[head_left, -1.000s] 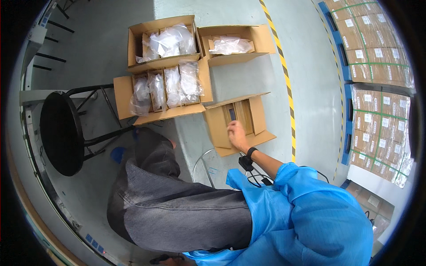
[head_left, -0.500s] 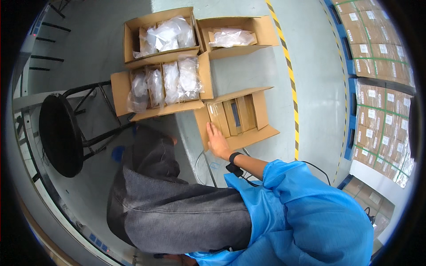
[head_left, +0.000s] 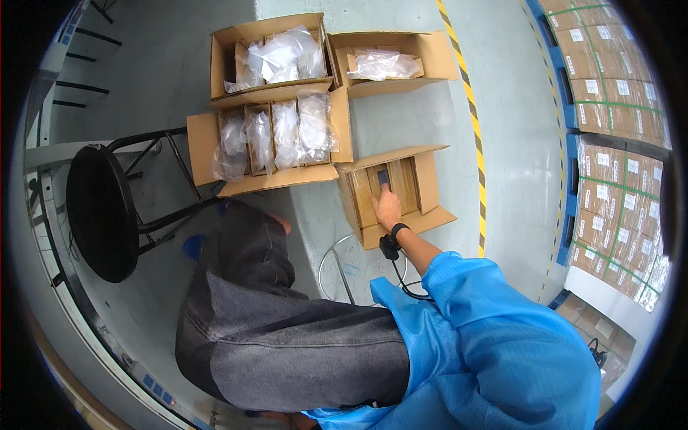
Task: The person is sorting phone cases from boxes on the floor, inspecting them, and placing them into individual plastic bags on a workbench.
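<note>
Fingers (head_left: pixel 385 192) at a dark strip (head_left: pixel 383 176), my right hand (head_left: pixel 388 210) is inside the box (head_left: pixel 428 180); I can't tell either hand's grip.

No words or numbers legible anywhere. On the wrapped cartons (head_left: pixel 608 208) stacked at right, many small white labels (head_left: pixel 602 193), all too tiny to read. On a lower box (head_left: pixel 584 315) near the bottom right, another pale label (head_left: pixel 604 328), likewise unreadable. On the floor, as marking, a yellow-and-black hazard stripe (head_left: pixel 476 143); farther right, a thinner stripe (head_left: pixel 562 143), also dark and yellow.
</note>
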Demonstrator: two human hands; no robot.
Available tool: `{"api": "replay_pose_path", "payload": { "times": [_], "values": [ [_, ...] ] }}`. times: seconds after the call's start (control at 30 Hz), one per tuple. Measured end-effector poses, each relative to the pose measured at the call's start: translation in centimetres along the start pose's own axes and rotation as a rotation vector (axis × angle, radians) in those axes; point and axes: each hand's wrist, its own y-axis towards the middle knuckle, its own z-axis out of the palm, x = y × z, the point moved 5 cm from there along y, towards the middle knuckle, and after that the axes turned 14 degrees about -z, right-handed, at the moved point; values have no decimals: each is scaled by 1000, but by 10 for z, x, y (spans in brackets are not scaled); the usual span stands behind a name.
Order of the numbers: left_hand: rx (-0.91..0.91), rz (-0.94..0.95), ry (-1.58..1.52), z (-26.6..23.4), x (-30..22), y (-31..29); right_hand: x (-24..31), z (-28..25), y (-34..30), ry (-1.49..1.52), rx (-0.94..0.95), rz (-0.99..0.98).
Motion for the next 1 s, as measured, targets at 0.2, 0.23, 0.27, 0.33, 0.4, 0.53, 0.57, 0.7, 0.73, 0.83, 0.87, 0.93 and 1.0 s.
{"api": "replay_pose_path", "payload": {
  "times": [0.2, 0.23, 0.27, 0.33, 0.4, 0.53, 0.57, 0.7, 0.73, 0.83, 0.87, 0.93, 1.0],
  "values": [
    [-9, -32, -2, -4, 3, -1, 0, 1, 21, -188, 299, -285],
    [-4, -16, 4, -3, 3, -1, -3, 0, 21, -209, 293, -348],
    [1, 0, 10, -2, 4, -1, -7, -3, 21, -232, 286, -409],
    [-1, -33, 19, -1, 5, -2, 5, -21, 11, -220, 222, -473],
    [-10, -52, 6, -2, 4, -1, 13, -45, 4, -272, 265, -449],
    [-43, -24, -72, -10, 5, 0, 46, -127, -20, -254, 224, -591],
    [-22, -21, -122, -12, 5, -1, 56, -155, -26, -253, 207, -601],
    [21, -14, -323, -22, 4, -5, 132, -251, -66, -274, 362, -998],
    [32, -13, -373, -25, 5, -6, 155, -276, -83, -264, 384, -1182],
    [280, 75, -799, -42, -11, -10, 218, -337, -123, -376, 353, -1517],
    [378, 162, -904, -46, -16, -13, 239, -354, -134, -375, 339, -1548],
    [485, 208, -990, -59, -28, -22, 284, -375, -177, -486, 320, -1955],
    [572, 365, -1109, -33, -35, -56, 307, -400, -210, -488, 278, -2070]
  ]
}}
